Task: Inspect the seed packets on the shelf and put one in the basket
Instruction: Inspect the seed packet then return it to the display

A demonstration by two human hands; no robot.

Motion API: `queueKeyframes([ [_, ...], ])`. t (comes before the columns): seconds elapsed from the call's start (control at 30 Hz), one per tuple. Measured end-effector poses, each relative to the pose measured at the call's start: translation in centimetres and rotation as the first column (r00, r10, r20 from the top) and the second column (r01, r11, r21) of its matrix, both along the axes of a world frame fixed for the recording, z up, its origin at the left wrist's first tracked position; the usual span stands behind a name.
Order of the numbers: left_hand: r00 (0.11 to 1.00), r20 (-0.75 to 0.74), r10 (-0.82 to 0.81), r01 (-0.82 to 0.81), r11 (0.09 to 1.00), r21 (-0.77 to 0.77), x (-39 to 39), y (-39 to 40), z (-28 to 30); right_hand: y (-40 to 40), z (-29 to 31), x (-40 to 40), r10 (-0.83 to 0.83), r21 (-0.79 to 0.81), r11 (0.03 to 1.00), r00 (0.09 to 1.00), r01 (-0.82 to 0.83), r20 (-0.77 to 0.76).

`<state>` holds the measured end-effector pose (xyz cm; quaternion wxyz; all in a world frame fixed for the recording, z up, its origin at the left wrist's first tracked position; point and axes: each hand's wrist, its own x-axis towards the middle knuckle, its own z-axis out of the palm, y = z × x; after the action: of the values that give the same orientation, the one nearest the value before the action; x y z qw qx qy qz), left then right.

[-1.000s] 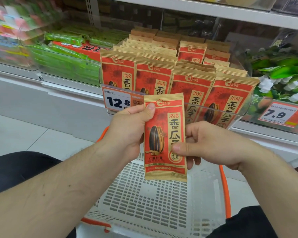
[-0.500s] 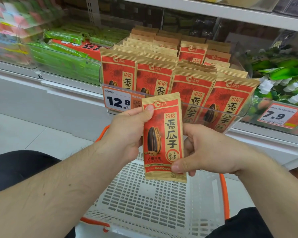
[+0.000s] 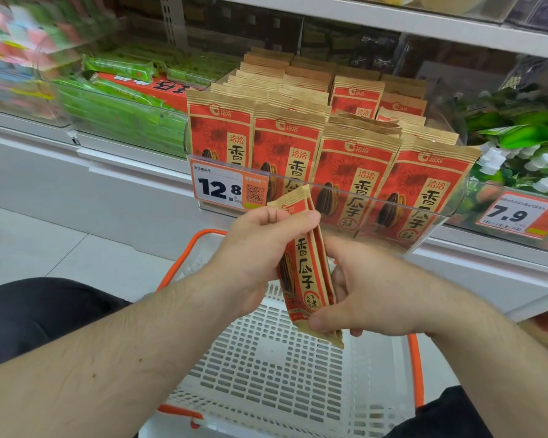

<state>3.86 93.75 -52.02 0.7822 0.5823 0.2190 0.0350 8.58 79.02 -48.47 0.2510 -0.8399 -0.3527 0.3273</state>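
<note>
Hands grip 1 seed packet [image 3: 304, 267] above the basket [image 3: 266, 358]: left hand [image 3: 260, 248] pinches its top, right hand [image 3: 370, 295] its bottom.

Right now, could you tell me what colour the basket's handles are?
Orange handles, on a white basket; head view.

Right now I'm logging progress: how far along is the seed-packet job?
Done: one packet is off the shelf. In hand: left hand pinches its top, right hand its bottom, turning it edge-on over the basket. Left: drop it in; the basket looks empty.
</note>
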Motion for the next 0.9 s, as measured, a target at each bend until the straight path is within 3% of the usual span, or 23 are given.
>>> queueKeyframes([
  [0.13, 1.000, 0.019, -0.006, 0.006, 1.000, 0.012, 0.1, 0.1, 0.1, 0.1, -0.3, 0.1, -0.060, 0.121, 0.990, 0.997, 0.066, -0.056],
  [0.27, 0.997, 0.045, -0.067, 0.067, 0.998, 0.001, 0.0, -0.1, 0.2, 0.2, -0.9, 0.8, -0.244, 0.239, 0.943, 0.970, 0.233, 0.019],
  [0.43, 0.994, 0.045, -0.098, 0.096, 0.994, 0.043, 0.0, -0.2, 0.2, -0.1, -1.6, 1.3, -0.333, 0.332, 0.891, 0.943, 0.310, 0.014],
  [0.7, 0.992, 0.028, -0.120, 0.118, 0.990, 0.074, 0.0, -0.3, 0.3, -0.1, -1.1, 1.2, -0.288, 0.345, 0.885, 0.950, 0.313, -0.122],
  [0.9, 0.994, 0.034, -0.100, 0.098, 0.994, 0.047, -0.1, -0.3, 0.4, -0.4, -0.2, 0.9, -0.153, 0.218, 0.958, 0.975, 0.186, -0.160],
])
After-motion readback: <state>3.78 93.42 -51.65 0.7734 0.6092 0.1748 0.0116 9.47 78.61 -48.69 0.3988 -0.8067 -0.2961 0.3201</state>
